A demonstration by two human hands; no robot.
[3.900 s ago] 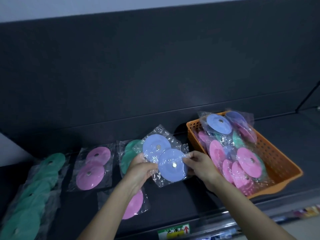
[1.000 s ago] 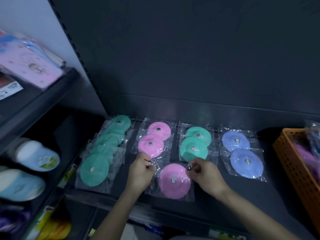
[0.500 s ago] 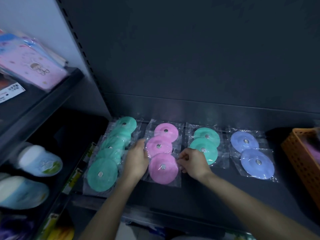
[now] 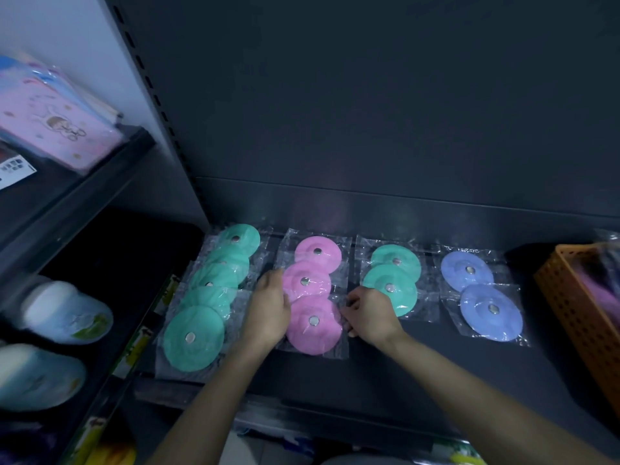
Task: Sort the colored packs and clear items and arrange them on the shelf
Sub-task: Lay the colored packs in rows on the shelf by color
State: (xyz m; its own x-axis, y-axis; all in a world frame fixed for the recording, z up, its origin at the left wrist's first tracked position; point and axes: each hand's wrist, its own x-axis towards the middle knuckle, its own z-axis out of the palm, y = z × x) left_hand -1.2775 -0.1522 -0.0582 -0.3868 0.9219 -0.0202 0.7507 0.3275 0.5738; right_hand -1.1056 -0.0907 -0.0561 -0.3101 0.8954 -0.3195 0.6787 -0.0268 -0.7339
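The dark shelf [image 4: 419, 370] carries four groups of round discs in clear wrap, laid side by side from the left end to the right. At the left end lies a long row of green packs [image 4: 214, 290], which overlap one another from the back wall to the front edge. Just beside it is the row of pink packs [image 4: 307, 280], three discs that overlap. The front pink pack [image 4: 313, 325] lies nearest to the front edge. To the right of them there is a green pair [image 4: 392, 280], then a blue pair [image 4: 479, 297]. An orange basket [image 4: 577, 303] stands at the right end of the shelf, and something pink shows inside it, blurred.

Both hands are at the front pink pack. The left hand [image 4: 270, 310] lies along its left side, between it and the row of green packs. Its fingers are quite straight and point toward the back wall. The right hand [image 4: 369, 313] is at the right side of this pack, with fingers curled, and it pinches the clear wrap at the edge. It covers a little of the front corner of the green pair.

In the next bay at the left, an upper shelf [image 4: 84, 203] holds a pink printed bag [image 4: 50, 129]. Below it lie pale blue rounded things [image 4: 67, 313], too blurred to name.
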